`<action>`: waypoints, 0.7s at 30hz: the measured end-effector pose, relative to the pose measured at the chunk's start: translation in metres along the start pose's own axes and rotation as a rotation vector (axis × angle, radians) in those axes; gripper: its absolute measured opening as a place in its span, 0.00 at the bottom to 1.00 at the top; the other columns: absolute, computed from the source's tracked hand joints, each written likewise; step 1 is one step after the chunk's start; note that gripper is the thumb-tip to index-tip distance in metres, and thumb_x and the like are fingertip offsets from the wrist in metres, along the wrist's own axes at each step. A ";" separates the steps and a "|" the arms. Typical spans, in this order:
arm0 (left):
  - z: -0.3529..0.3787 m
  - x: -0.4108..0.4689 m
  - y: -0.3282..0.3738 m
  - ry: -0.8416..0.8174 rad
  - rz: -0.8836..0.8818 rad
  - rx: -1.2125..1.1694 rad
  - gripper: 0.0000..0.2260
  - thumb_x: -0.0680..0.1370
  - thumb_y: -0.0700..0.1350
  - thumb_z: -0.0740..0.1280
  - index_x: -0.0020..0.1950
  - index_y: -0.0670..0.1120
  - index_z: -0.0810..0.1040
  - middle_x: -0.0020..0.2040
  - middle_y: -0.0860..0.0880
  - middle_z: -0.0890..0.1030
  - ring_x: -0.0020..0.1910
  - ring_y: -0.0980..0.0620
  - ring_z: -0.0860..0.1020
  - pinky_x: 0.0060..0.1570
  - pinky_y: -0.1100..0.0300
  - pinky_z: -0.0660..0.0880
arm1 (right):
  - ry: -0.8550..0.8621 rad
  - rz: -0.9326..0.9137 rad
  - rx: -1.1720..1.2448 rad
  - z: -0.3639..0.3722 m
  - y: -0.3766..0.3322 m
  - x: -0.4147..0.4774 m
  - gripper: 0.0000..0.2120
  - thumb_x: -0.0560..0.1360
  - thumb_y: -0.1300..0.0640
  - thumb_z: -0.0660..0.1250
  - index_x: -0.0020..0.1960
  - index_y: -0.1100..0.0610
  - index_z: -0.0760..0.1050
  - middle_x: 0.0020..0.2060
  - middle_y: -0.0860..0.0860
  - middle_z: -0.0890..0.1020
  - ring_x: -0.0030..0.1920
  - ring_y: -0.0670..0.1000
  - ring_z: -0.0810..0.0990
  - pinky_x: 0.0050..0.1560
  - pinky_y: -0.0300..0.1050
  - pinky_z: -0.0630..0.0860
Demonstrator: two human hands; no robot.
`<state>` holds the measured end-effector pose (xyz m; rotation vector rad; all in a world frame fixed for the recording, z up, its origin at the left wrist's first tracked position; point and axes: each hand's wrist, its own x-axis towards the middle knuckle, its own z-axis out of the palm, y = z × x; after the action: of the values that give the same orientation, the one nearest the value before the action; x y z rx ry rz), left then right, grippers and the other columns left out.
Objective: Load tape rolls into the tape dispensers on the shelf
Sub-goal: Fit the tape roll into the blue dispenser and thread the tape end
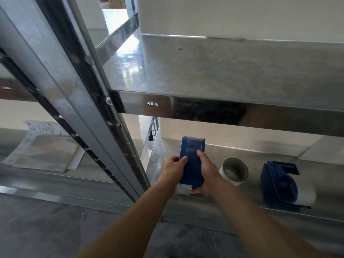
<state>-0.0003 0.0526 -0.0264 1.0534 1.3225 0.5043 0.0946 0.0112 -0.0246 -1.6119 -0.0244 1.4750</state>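
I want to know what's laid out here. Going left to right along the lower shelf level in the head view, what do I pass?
Printed sheets → metal upright → left hand → held blue dispenser → right hand → loose tape roll → second blue dispenser with a white roll.

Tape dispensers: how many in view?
2. One dispenser in left hand and right hand at the lower shelf; second dispenser lies on it, right of the tape roll. Others may be hidden.

No writing can be read: the dark scribbles on the white paper sheet [40,128], left of the grey metal shelf upright [74,101], are too blurred.
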 end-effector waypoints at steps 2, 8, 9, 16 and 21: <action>0.000 0.000 0.001 0.001 0.001 0.005 0.12 0.81 0.49 0.64 0.59 0.42 0.76 0.51 0.45 0.81 0.49 0.48 0.80 0.45 0.56 0.80 | -0.001 0.012 0.002 0.000 -0.001 0.001 0.22 0.78 0.36 0.57 0.53 0.54 0.76 0.49 0.58 0.82 0.51 0.60 0.79 0.41 0.53 0.73; -0.003 -0.003 -0.001 0.003 0.014 0.010 0.13 0.81 0.51 0.63 0.58 0.43 0.77 0.50 0.46 0.81 0.48 0.49 0.80 0.41 0.58 0.78 | -0.003 -0.019 0.019 0.000 0.004 0.004 0.21 0.78 0.37 0.57 0.54 0.53 0.75 0.50 0.57 0.82 0.51 0.60 0.80 0.42 0.52 0.74; -0.004 -0.004 -0.001 0.005 0.017 0.010 0.13 0.81 0.52 0.63 0.57 0.44 0.77 0.50 0.46 0.81 0.48 0.49 0.80 0.41 0.58 0.79 | -0.004 -0.030 0.021 -0.001 0.005 0.005 0.21 0.78 0.37 0.57 0.54 0.53 0.75 0.50 0.57 0.82 0.51 0.60 0.80 0.42 0.52 0.75; -0.004 -0.006 0.006 0.010 -0.008 0.034 0.15 0.79 0.57 0.65 0.56 0.45 0.77 0.50 0.46 0.81 0.50 0.47 0.80 0.54 0.46 0.80 | -0.007 -0.122 -0.010 -0.001 0.006 0.003 0.17 0.81 0.40 0.56 0.52 0.52 0.74 0.48 0.56 0.82 0.49 0.58 0.80 0.40 0.49 0.75; -0.005 -0.009 0.003 -0.005 -0.001 -0.044 0.19 0.78 0.61 0.63 0.54 0.46 0.77 0.53 0.47 0.81 0.52 0.48 0.80 0.57 0.46 0.79 | -0.047 -0.115 0.039 -0.006 0.008 0.004 0.21 0.78 0.37 0.59 0.57 0.52 0.76 0.50 0.57 0.84 0.53 0.61 0.81 0.59 0.62 0.77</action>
<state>-0.0062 0.0481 -0.0183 1.0169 1.3023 0.5270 0.0963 0.0052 -0.0329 -1.5188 -0.1124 1.4163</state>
